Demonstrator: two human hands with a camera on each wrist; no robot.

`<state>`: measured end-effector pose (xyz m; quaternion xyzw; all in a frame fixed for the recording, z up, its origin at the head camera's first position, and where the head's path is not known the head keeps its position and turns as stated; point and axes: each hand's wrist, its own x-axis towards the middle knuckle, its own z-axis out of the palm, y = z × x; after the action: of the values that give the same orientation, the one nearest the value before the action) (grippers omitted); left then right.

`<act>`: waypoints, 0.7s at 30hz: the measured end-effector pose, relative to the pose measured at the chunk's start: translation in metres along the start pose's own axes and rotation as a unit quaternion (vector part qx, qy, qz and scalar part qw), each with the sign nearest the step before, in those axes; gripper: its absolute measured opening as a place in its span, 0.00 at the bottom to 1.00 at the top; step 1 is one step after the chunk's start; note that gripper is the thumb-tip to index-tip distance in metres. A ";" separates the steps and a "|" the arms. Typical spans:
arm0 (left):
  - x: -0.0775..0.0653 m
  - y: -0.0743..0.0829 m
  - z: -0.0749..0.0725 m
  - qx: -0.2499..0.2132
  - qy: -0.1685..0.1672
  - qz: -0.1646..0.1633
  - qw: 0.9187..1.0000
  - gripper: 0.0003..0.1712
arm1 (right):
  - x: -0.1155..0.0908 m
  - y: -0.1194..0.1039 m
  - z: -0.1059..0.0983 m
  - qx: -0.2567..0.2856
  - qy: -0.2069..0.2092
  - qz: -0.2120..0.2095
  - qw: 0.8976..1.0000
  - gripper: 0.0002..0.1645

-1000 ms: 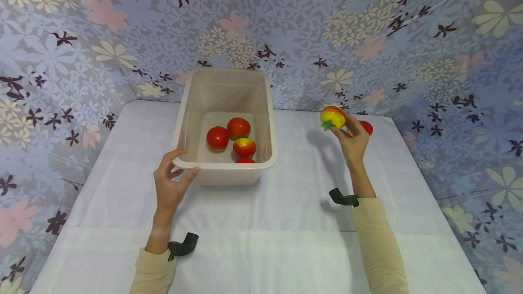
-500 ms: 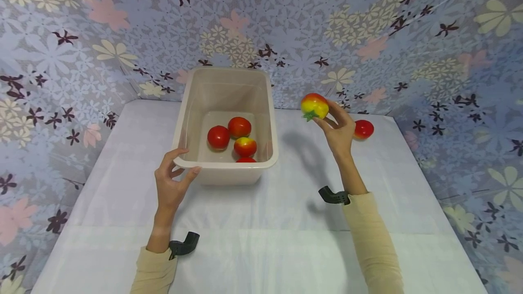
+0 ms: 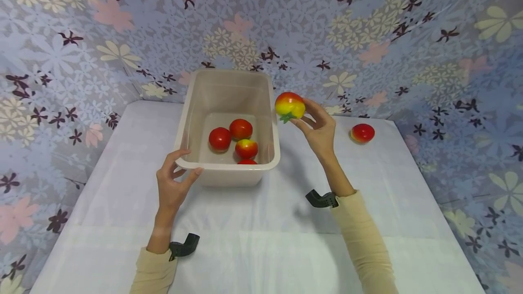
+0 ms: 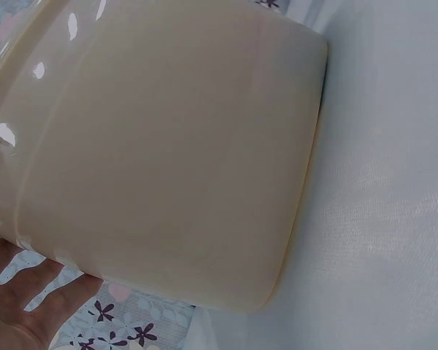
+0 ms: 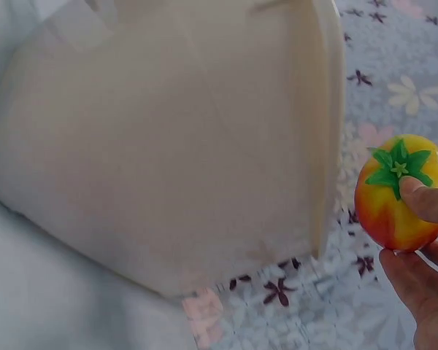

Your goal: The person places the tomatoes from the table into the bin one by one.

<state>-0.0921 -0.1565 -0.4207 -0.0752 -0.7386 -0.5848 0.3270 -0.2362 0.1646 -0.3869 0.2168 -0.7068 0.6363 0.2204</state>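
My right hand [image 3: 320, 133] pinches a red-and-yellow tomato [image 3: 289, 103] with a green leafy top, holding it in the air just outside the bin's right rim. In the right wrist view the thumb lies by the green top of the tomato [image 5: 387, 211], with other fingers beneath it. A beige plastic bin [image 3: 229, 166] stands on the table, and my left hand [image 3: 171, 187] grips its near left corner, fingers over the rim and thumb at the front. Several tomatoes [image 3: 219, 139] lie inside the bin; the front wall partly hides one. The left wrist view shows mostly the bin's outer wall [image 4: 168, 146].
Another red tomato [image 3: 362, 133] lies at the table's far right. White cloth covers the table [image 3: 253, 257]. Flowered fabric [image 3: 302, 26] rises behind it and at both sides, with the bin close to the back.
My right hand has carried the tomato left from the far right side to beside the bin, uncovering the other tomato on the table. The left hand stays on the bin.
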 end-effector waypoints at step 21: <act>0.003 0.001 -0.001 -0.006 -0.004 0.011 1.000 0.27 | 0.001 -0.010 0.042 0.011 -0.098 -0.033 0.995 0.34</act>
<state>-0.0931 -0.1582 -0.4182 -0.0879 -0.7352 -0.5854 0.3303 -0.2333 0.1220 -0.3823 0.3038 -0.7105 0.6121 0.1682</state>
